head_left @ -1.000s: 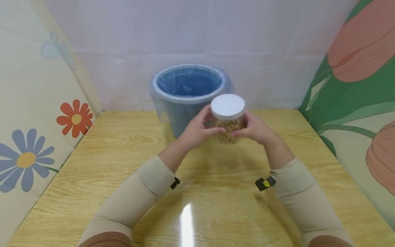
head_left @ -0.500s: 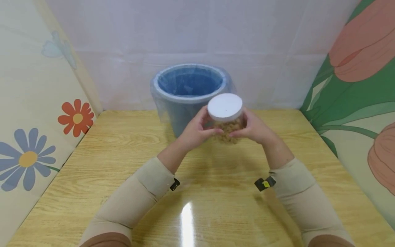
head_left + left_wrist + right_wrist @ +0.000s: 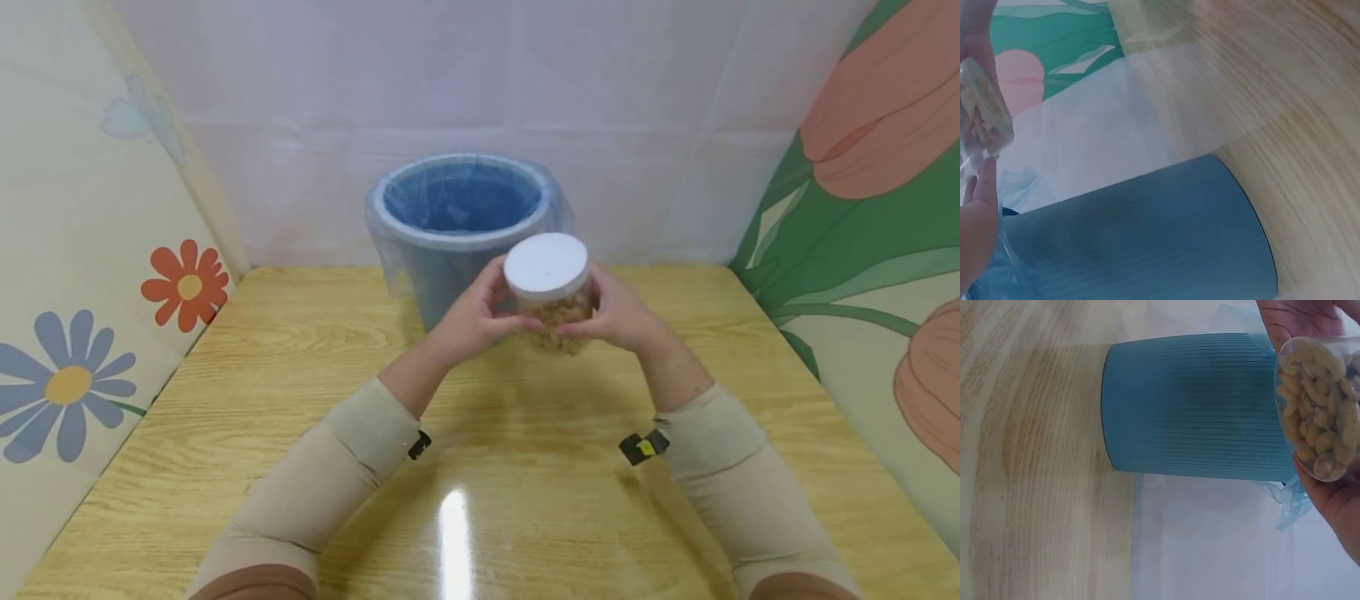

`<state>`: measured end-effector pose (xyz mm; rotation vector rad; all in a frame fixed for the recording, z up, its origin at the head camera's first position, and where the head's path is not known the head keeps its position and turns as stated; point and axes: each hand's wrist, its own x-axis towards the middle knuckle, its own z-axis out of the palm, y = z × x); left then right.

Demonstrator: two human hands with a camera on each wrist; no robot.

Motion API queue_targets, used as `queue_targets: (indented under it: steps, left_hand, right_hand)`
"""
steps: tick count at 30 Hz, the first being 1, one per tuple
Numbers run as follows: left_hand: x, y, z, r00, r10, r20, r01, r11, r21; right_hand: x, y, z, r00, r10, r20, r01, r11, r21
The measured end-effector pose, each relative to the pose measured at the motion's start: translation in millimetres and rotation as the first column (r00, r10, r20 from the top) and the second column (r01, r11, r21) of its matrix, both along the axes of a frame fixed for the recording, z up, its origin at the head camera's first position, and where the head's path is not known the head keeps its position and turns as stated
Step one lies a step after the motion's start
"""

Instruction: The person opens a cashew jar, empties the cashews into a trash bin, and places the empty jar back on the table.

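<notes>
Head view: left hand and right hand each have fingers curled round opposite sides of the clear jar, thumbs across its near face. Two-sided grip, so the jar is carried clear of the table, upright with a slight tilt toward the camera. White lid is on, seated flat; no finger is on it.

Right wrist view shows the contents through the wall: pale curved nuts (cashews by the look), filling it most of the way. Left wrist view catches only the jar's edge against the palm, fingertips out of frame.

Position: jar sits above the far middle of the table, just in front of the blue bin, overlapping its near rim in the head view; can't tell whether they touch. The bin stands against the back wall with a clear liner folded over its rim.

Flower-print panels close off both sides.
</notes>
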<state>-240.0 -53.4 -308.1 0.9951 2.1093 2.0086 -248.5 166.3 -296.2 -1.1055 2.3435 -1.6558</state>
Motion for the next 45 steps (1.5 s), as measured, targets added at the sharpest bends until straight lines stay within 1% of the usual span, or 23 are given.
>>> queue_targets:
  steps: [3,8,11,15,20,23,27,30,34,38,45]
  left_hand:
    - [-2.3,-4,-0.9,0.999,-0.032,0.003,0.032,0.999,0.007]
    - [-3.6,-11,0.9,0.997,-0.082,-0.01,0.083,0.997,0.013]
    - [-3.9,-15,2.4,0.994,-0.111,-0.015,0.111,0.993,0.031]
    - [-4.9,-19,3.3,0.991,-0.135,-0.026,0.135,0.99,0.03]
    - [-5.9,-20,4.9,0.988,-0.148,-0.049,0.149,0.989,0.016]
    - [-6.8,-19,6.4,0.987,-0.154,-0.055,0.155,0.988,0.014]
    - [-8.7,-17,8.6,0.984,-0.169,-0.049,0.17,0.985,0.023]
    - [-10.2,-15,9.1,0.983,-0.18,-0.039,0.182,0.983,0.038]
    - [-12.0,-14,8.5,0.983,-0.176,-0.041,0.177,0.984,0.024]
    - [-13.6,-13,7.5,0.984,-0.163,-0.071,0.165,0.986,0.017]
    - [-14.5,-10,6.3,0.98,-0.159,-0.12,0.169,0.983,0.072]
  right_hand:
    - [-0.7,1,0.8,1.0,-0.007,0.007,0.007,1.0,0.013]
    - [0.0,4,3.7,1.0,-0.017,0.019,0.017,0.999,0.036]
    - [1.1,5,4.7,1.0,-0.021,0.007,0.021,0.998,0.065]
    - [2.3,6,4.4,1.0,-0.013,-0.012,0.014,0.996,0.086]
    - [0.6,6,3.4,0.999,0.024,-0.025,-0.022,0.997,0.076]
    - [-0.4,6,3.3,0.999,0.032,-0.038,-0.029,0.996,0.082]
    - [-2.9,4,2.3,0.997,0.048,-0.064,-0.041,0.993,0.107]
    - [-5.8,1,-0.2,0.996,0.065,-0.065,-0.056,0.99,0.129]
    - [-6.3,-2,-2.0,0.997,0.076,-0.023,-0.072,0.988,0.135]
    - [-4.8,-5,-2.0,0.996,0.085,-0.006,-0.084,0.989,0.124]
    - [-4.6,-7,-2.8,0.995,0.096,-0.031,-0.092,0.99,0.108]
